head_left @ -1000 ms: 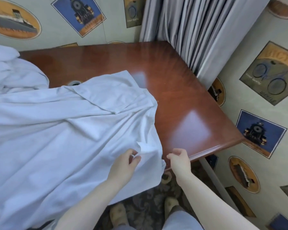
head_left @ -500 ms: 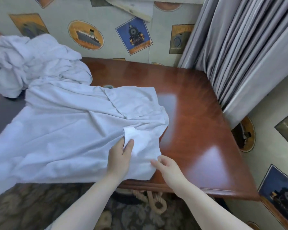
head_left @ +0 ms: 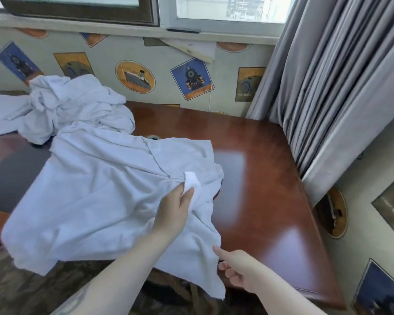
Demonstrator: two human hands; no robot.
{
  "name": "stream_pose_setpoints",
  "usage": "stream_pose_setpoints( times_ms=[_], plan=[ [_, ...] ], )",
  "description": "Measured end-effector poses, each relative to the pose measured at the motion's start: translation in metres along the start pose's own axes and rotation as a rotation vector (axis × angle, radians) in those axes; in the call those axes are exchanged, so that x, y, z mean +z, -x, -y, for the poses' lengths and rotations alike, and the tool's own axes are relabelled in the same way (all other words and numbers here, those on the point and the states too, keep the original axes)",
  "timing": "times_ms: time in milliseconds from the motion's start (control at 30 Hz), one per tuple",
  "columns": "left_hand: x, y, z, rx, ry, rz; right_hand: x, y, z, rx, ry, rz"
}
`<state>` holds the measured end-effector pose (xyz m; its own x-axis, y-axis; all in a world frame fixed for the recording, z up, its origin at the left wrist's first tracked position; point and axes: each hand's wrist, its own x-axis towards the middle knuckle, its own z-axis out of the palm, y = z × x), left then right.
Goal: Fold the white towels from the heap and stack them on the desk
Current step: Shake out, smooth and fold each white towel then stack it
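You are looking down at a white towel (head_left: 96, 196) that is lying spread over the near left part of the reddish-brown desk (head_left: 259, 169). It is lying loosely, not flat: soft creases are running across it, one flap is folded back near its far right corner, and its near edge is hanging over the front of the desk toward the patterned carpet (head_left: 21, 289). The cloth is reading pale, slightly bluish white, thin and matte.

Your left hand (head_left: 175, 212) is resting on the towel near its right side, thumb and fingers pinching a small raised tab of white fabric. Your right hand (head_left: 234, 267) is sitting just beside the towel's near right corner at the desk's front edge, forefinger pointing out and touching the cloth's edge, the other fingers curling under; they are gripping nothing that shows.

Behind the towel, at the desk's far left, the heap (head_left: 71, 108) of more white towels is sitting crumpled and bunched against the wall, touching the spread towel's far edge. Grey curtains (head_left: 328, 87) are hanging at the right, and a window (head_left: 225, 12) is running above the papered wall.
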<state>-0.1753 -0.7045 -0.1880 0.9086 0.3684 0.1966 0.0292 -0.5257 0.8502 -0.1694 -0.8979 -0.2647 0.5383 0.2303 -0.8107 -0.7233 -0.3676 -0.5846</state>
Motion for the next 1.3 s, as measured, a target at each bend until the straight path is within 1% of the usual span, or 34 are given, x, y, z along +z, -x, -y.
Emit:
stream_pose_setpoints(
  times_ms=[33,67,133,200,233,267,300,333,367,400,433,467,533,600,633,700,800,833,900,1033,1133,1200,1300],
  plan=[
    [0.01,0.008,0.007,0.004,-0.085,0.122,0.001,0.002,-0.006,0.014,0.036,0.048],
    [0.019,0.017,0.016,-0.006,-0.152,0.231,0.004,0.002,-0.01,-0.019,0.108,0.059],
    [0.029,0.036,0.033,-0.048,-0.226,0.381,0.016,0.003,-0.02,-0.165,0.215,-0.014],
    [0.035,0.049,0.044,-0.042,-0.292,0.49,0.025,0.004,-0.027,-0.303,0.239,-0.09],
    [0.035,0.052,0.047,-0.011,-0.336,0.535,0.026,0.005,-0.029,-0.363,0.233,-0.121],
    [0.035,0.055,0.048,0.037,-0.373,0.558,0.025,0.007,-0.029,-0.394,0.2,-0.149],
    [0.033,0.055,0.048,0.088,-0.399,0.576,0.022,0.008,-0.026,-0.387,0.125,-0.162],
    [0.03,0.055,0.048,0.196,-0.468,0.55,0.019,0.009,-0.023,-0.358,0.033,-0.166],
    [0.027,0.054,0.048,0.348,-0.585,0.486,0.016,0.01,-0.021,-0.317,-0.058,-0.166],
    [0.024,0.055,0.044,0.409,-0.632,0.458,0.015,0.009,-0.018,-0.28,-0.147,-0.168],
    [0.022,0.057,0.044,0.479,-0.632,0.438,0.014,0.009,-0.016,-0.244,-0.24,-0.168],
    [0.019,0.058,0.044,0.488,-0.585,0.423,0.012,0.009,-0.015,-0.217,-0.342,-0.147],
    [0.014,0.061,0.044,0.466,-0.418,0.448,0.007,0.01,-0.011,-0.2,-0.539,-0.01],
    [0.014,0.065,0.046,0.395,-0.326,0.472,0.004,0.016,-0.006,-0.205,-0.718,0.13],
    [0.016,0.068,0.047,0.407,-0.29,0.475,0.003,0.019,-0.005,-0.19,-0.8,0.142],
    [0.021,0.075,0.044,0.376,-0.212,0.501,0.004,0.02,-0.003,-0.154,-0.892,0.071],
    [0.028,0.083,0.035,0.266,-0.08,0.467,0.01,0.022,0.001,-0.128,-0.84,-0.005],
    [0.03,0.082,0.033,0.245,-0.073,0.483,0.012,0.022,0.003,-0.116,-0.86,-0.008],
    [0.033,0.078,0.03,0.274,-0.103,0.523,0.014,0.024,0.01,-0.092,-0.986,0.039],
    [0.027,0.072,0.025,0.306,-0.107,0.516,0.006,0.036,0.021,0.055,-1.304,0.228],
    [0.022,0.073,0.024,0.307,-0.114,0.512,0.006,0.04,0.024,0.142,-1.481,0.348],
    [0.021,0.073,0.026,0.298,-0.127,0.53,0.007,0.04,0.027,0.189,-1.56,0.37],
    [0.021,0.073,0.027,0.307,-0.152,0.539,0.008,0.039,0.029,0.218,-1.577,0.336]
  ],
)
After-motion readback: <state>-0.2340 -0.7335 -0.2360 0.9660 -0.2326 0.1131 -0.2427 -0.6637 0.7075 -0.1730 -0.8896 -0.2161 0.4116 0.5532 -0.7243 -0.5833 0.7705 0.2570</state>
